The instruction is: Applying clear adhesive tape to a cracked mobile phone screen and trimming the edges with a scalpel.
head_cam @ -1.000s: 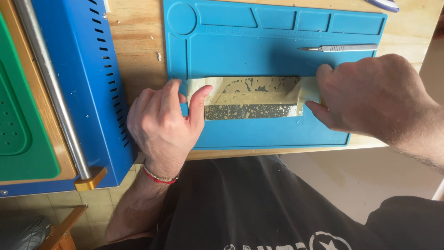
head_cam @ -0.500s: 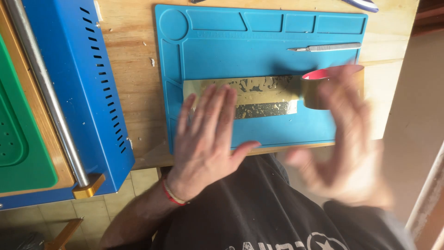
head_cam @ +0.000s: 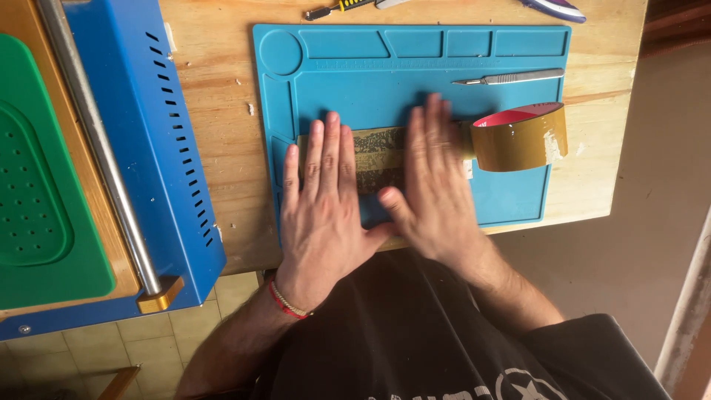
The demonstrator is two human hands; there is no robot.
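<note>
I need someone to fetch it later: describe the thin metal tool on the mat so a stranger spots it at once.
Find the blue work mat on the wooden table. Just above the brown tape roll lies a slim silver scalpel, the only all-metal tool resting on the mat.

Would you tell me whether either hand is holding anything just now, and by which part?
Nothing is gripped: left hand and right hand lie flat, palms down, on the taped strip.

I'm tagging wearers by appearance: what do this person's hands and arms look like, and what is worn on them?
Both hands are bare, no gloves or rings visible. The left hand has a thin red cord bracelet with a small beaded strand at the wrist. The right hand has nothing on its wrist. Both forearms are bare and hairy, unsleeved.
</note>
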